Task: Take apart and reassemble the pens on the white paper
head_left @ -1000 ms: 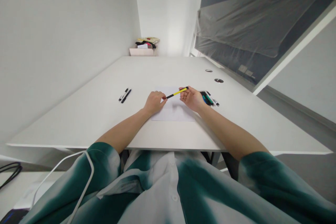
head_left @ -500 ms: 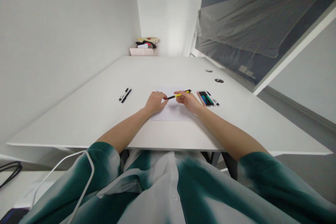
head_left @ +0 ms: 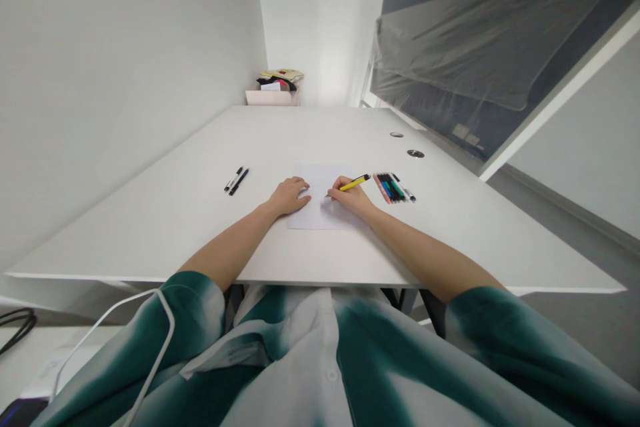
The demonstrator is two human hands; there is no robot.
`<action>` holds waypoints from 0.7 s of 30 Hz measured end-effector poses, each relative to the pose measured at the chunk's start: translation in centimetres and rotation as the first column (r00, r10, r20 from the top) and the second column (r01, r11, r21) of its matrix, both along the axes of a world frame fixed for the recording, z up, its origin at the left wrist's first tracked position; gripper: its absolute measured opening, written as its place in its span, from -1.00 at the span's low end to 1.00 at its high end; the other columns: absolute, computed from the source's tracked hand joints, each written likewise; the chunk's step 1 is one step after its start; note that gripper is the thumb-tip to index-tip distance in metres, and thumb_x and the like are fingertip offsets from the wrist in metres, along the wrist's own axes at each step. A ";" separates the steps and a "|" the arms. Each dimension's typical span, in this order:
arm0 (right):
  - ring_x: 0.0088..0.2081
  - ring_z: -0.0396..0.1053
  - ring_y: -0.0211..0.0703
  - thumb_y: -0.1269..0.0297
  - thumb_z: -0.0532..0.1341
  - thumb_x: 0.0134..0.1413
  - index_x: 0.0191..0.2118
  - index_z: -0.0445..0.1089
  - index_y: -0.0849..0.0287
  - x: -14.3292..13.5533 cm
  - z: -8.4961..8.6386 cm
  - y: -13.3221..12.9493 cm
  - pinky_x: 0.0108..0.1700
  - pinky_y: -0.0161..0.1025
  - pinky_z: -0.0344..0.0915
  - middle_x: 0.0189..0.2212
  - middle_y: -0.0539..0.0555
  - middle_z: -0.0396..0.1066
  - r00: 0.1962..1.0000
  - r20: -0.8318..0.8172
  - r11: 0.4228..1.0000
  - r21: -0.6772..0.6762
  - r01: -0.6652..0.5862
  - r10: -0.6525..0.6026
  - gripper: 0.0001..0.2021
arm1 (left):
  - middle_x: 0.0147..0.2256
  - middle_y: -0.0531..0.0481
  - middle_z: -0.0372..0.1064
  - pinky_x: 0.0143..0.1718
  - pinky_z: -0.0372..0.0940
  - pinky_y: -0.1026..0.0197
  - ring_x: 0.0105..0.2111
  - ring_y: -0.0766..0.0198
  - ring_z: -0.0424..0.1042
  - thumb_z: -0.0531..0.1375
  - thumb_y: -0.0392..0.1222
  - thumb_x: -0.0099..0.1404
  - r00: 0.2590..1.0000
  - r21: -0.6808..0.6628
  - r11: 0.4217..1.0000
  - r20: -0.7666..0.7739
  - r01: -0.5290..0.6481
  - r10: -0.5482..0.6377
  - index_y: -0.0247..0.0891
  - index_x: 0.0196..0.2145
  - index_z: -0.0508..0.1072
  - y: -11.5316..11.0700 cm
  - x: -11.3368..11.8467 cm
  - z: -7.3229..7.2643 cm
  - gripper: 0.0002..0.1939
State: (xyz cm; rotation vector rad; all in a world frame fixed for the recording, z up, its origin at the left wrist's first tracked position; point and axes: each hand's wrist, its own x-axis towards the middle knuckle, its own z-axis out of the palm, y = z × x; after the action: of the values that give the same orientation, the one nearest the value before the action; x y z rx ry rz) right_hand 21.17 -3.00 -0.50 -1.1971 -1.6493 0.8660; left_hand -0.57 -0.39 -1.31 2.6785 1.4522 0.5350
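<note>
My right hand (head_left: 350,197) grips a yellow pen (head_left: 354,183) with a black end, its tip pointing down-left close to the paper. Whether the tip touches the sheet I cannot tell. Under both hands lies a white sheet of paper (head_left: 313,218). My left hand (head_left: 289,196) rests on the sheet's left edge, thumb and fingers apart, with nothing held. Just right of my right hand is a row of several pens (head_left: 393,188), black, pink, blue, green and white.
Two pens (head_left: 237,181) lie on the white table (head_left: 310,260) left of my left hand. Two round metal grommets (head_left: 415,154) sit at the table's right side. A pinkish box (head_left: 271,98) with cloth-like items stands beyond the far edge. A plastic-covered dark panel (head_left: 450,60) rises on the right.
My left hand has come away from the black end of the yellow pen and moved left, opening flat. My right hand now holds the pen in a writing grip, tip lowered.
</note>
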 end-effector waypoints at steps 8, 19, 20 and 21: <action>-0.55 0.24 -0.24 0.30 0.19 -0.09 -0.65 0.20 0.10 -0.4 -0.3 -0.4 -0.45 -0.29 0.14 -0.69 -0.05 0.34 0.985 0.168 0.998 0.044 0.042 -0.049 -0.78 | 0.09 -0.20 0.34 0.14 0.20 -0.02 0.11 0.04 0.31 0.09 -0.03 0.30 1.000 -0.040 0.999 -0.017 0.009 -0.010 -0.24 0.00 0.42 0.7 -0.3 -0.7 -0.61; -0.55 0.20 -0.25 0.32 0.18 -0.12 -0.66 0.18 0.10 -0.5 -0.4 -0.4 -0.45 -0.29 0.11 -0.68 -0.05 0.33 0.987 0.163 0.999 0.047 -0.021 0.013 -0.80 | 0.08 -0.20 0.35 0.14 0.20 -0.03 0.10 0.04 0.31 0.10 -0.03 0.30 1.000 -0.033 0.999 -0.014 0.016 -0.017 -0.25 0.00 0.42 0.9 -0.3 -1.0 -0.61; -0.55 0.20 -0.25 0.33 0.18 -0.13 -0.66 0.18 0.10 -0.5 -0.5 -0.3 -0.45 -0.29 0.10 -0.69 -0.05 0.32 0.987 0.163 0.999 0.049 -0.015 0.007 -0.80 | 0.08 -0.19 0.36 0.14 0.21 -0.02 0.10 0.05 0.31 0.10 -0.03 0.29 1.000 -0.031 0.999 -0.014 0.017 -0.018 -0.24 0.00 0.43 0.9 -0.4 -1.0 -0.61; -0.56 0.19 -0.25 0.34 0.17 -0.13 -0.66 0.17 0.10 -0.5 -0.5 -0.2 -0.45 -0.29 0.10 -0.69 -0.06 0.31 0.986 0.165 0.999 0.051 -0.007 -0.001 -0.80 | 0.08 -0.18 0.36 0.15 0.21 -0.02 0.10 0.05 0.32 0.10 -0.03 0.29 1.000 -0.027 0.999 -0.013 0.017 -0.018 -0.23 0.00 0.43 0.9 -0.4 -1.0 -0.62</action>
State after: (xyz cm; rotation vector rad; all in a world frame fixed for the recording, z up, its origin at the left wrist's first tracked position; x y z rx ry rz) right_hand 20.67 -3.24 -1.02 -1.2589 -1.7948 0.7382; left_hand -0.94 0.53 -2.29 2.6767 1.4271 0.4939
